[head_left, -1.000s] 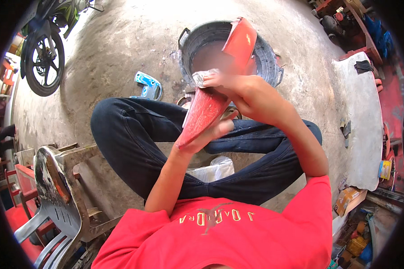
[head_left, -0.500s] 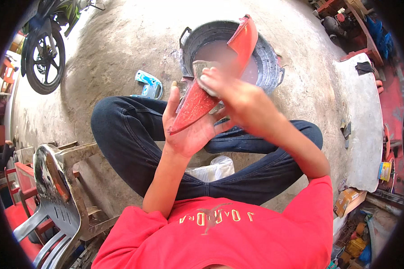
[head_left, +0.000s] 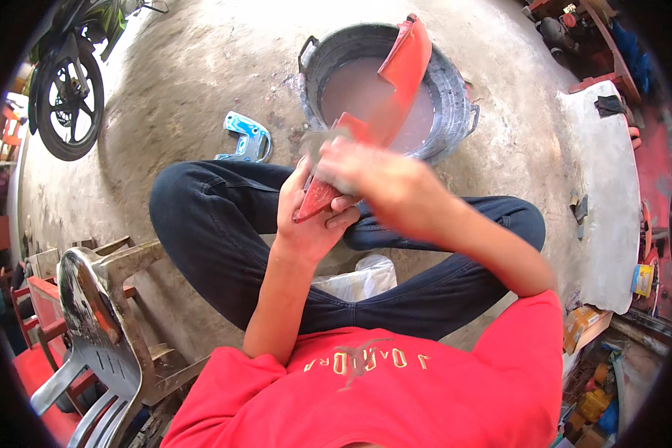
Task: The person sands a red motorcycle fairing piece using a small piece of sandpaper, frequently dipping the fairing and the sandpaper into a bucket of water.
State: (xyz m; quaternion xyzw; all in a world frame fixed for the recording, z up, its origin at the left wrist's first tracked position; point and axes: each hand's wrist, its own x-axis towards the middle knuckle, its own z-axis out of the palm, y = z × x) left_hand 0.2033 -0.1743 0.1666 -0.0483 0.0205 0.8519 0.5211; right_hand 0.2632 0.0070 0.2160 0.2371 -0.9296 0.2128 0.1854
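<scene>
A long, red curved panel [head_left: 411, 60], which looks like a motorcycle body panel, slants from over the tub down to my lap. My left hand [head_left: 303, 228] grips its near pointed end from below, fingers curled round the edge. Across the panel's near part lies my right hand [head_left: 377, 175], closed over a grey pad or folded sheet [head_left: 315, 143] pressed on the red surface. Motion blurs the pad, so I cannot make out its exact kind. The black tub [head_left: 444, 89] beyond my knees holds murky, pinkish-grey water.
A blue and white patterned part [head_left: 245, 138] lies on the concrete floor left of the tub. The motorcycle wheel [head_left: 67, 97] stands far left, and a worn plastic chair [head_left: 104, 328] near left. At right is a grey slab [head_left: 605, 216]. Clear plastic [head_left: 362, 280] lies between my legs.
My left hand's fingers have curled round the panel's near end, where the palm was spread before. My right hand and the pad have slid nearer to me along the panel.
</scene>
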